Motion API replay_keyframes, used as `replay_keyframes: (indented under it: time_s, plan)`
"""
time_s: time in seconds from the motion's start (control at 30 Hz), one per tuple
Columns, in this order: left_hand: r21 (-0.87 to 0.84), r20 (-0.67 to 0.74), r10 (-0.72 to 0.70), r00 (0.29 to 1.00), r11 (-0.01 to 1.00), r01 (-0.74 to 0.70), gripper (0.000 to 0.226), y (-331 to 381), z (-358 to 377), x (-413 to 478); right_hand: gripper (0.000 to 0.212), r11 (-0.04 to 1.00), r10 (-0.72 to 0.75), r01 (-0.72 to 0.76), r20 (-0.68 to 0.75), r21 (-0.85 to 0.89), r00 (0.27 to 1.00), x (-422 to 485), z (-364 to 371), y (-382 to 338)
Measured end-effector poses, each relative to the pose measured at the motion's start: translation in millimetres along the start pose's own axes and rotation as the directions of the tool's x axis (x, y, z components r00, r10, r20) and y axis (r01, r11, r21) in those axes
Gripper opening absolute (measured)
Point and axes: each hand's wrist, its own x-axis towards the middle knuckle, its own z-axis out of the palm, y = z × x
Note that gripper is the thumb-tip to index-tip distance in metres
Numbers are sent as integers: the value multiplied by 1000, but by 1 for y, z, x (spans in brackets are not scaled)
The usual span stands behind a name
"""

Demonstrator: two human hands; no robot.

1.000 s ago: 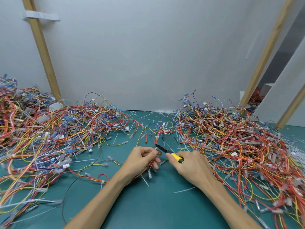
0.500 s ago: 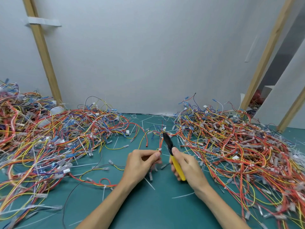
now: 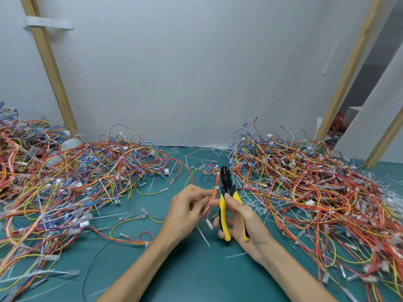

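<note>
Far left: a sprawling heap of thin red, yellow and blue insulated wires (image 3: 65, 182) lies on the green table (image 3: 196, 275).

Centre: the left hand (image 3: 185, 211) pinches a small bundle of red and orange wires (image 3: 214, 194) just above the table, its fingers (image 3: 196, 190) curled round the bundle below a white plastic tie (image 3: 216, 188). I judge the bundle light, limp and springy. It is best held close to the tie so the strands do not splay.

The right hand (image 3: 244, 223) holds the yellow-handled cutters with a black steel head (image 3: 222, 203) tip up, just beside the bundle, with its fingers wrapped on both spread handles. I cannot tell whether the blades are parted. I judge the tool rigid and the grips rubbery, not slippery.

Right: a second heap of mostly red and orange wires (image 3: 316, 192) carries clear sleeves.
</note>
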Motion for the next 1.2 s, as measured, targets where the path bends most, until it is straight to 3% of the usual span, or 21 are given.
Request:
replay_keyframes:
  time_s: [0.1,0.23,0.33,0.43,0.5,0.63,0.87,1.03,1.2]
  plan:
    - [72,-56,59,997,996,-55,25,1,-1,-1,55,1000,3,-4,21,28,1000,1,-5,-1]
    - [-6,-152,-43,987,999,42,16,2,-3,1,44,992,-8,9,-11,129,1000,3,-9,-5]
    - [-13,33,-167,985,986,167,16,-3,-8,3,37,976,-48,64,-82,210,996,4,-14,-12]
    - [19,304,-304,903,949,313,25,-5,-11,1,34,951,-74,115,-151,287,986,5,-21,-16]
    - [-125,406,-349,845,894,429,23,-5,-8,0,41,943,-63,125,-204,309,977,7,-26,-17]
    - [-384,544,-314,778,731,564,20,-3,1,-4,46,940,-51,126,-235,316,971,10,-32,-16]
    - [-378,687,-268,675,662,647,37,0,11,-14,45,951,-68,99,-112,293,991,9,-31,-15]
    - [-414,607,-310,732,663,624,37,3,16,-14,44,971,-66,62,12,229,998,9,-29,-10]
    - [-319,551,-273,789,804,502,18,-2,11,-12,42,974,-67,62,16,216,998,11,-32,-6]
